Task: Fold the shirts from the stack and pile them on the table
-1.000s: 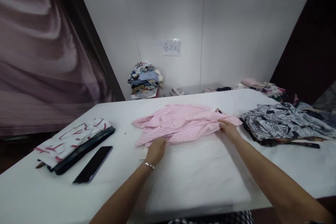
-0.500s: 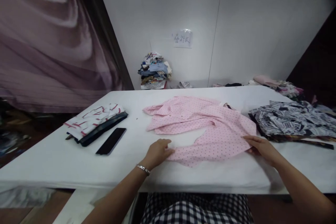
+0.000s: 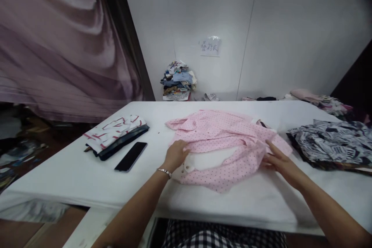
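Note:
A pink shirt point(image 3: 215, 124) with small dark dots lies spread and rumpled across the white table. One of its sleeves point(image 3: 223, 172) curves toward me, and its cuff, with a pale inner side and buttons, rests just below my left hand point(image 3: 177, 155). The fingers of that hand are curled at the shirt's left edge, a bracelet on the wrist. On the other side, my right hand point(image 3: 277, 159) pinches the cloth near the top of the sleeve and raises it into a fold. Its fingertips are partly hidden by the fabric.
Left of the shirt are a black phone point(image 3: 131, 157) and folded clothes point(image 3: 116, 133), white-and-red over dark. A black-and-white printed garment pile point(image 3: 334, 143) lies at right. Beyond the table's far edge stands a clothes stack point(image 3: 178, 81). A paper sign point(image 3: 210, 46) hangs on the wall.
My left hand has left the cuff and moved up to the shirt's body edge. My right hand has drawn the sleeve cloth up and inward. The view has shifted slightly left.

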Demonstrator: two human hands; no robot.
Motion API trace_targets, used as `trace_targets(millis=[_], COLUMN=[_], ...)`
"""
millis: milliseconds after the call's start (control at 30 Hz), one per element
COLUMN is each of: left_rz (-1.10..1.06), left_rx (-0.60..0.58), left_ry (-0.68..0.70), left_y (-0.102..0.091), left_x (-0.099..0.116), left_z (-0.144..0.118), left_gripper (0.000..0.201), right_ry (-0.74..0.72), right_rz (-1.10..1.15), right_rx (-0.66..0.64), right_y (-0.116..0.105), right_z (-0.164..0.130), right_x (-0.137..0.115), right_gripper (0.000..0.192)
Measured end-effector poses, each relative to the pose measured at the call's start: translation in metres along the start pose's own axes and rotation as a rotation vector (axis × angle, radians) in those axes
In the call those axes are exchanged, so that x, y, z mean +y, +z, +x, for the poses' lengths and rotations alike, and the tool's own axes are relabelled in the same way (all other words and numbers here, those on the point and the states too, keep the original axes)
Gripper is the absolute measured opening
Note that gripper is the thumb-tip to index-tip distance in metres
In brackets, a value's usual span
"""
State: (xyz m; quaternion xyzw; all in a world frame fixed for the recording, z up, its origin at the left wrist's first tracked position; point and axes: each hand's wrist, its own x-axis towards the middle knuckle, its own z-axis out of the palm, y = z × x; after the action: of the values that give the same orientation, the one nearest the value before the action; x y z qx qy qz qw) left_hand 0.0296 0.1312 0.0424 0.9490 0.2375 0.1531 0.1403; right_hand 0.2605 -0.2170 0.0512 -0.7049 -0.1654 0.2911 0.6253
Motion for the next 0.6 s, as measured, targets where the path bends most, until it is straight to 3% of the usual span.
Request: trace_targets(millis=[100,167,267,400,500,600], left_rz=[0.125,0.18,0.214,0.199,0.111,-0.034], left_rx=[-0.084,-0.104,-0.069,-0.012,-0.228,-0.394], left_ry=[0.091,0.087,0.044,0.073,0.115,0.034], left_y=[0.017,0.018,-0.003,-0.034,-0.035,-0.03], left_x=[-0.007,-0.008,-0.003,0.001,-0.007,-0.018], left_z=[0.011,0.021,0.027,0.004,-0.022,-0.028], left_gripper=[0.019,0.017,0.025,0.024,0.027,0.031], right_ry=[-0.046,-0.085,-0.094,0.104,0.238,0.227], right_rz=[-0.215,-0.357,-0.496,-0.517,-0.517,-0.474], right_rx=[-0.13,-0.174,-0.15,-0.117,-0.222,-0.324], right_y=[0.02,0.027,0.025,0.008,-0.003,-0.009], right_z=[-0.004,0.0,0.011,0.018,0.015,0.025], right_x=[0.0,0.003,0.01,0.01,-0.007,-0.033], right_gripper=[0.089,0.089,0.085,0.09,0.091,0.084])
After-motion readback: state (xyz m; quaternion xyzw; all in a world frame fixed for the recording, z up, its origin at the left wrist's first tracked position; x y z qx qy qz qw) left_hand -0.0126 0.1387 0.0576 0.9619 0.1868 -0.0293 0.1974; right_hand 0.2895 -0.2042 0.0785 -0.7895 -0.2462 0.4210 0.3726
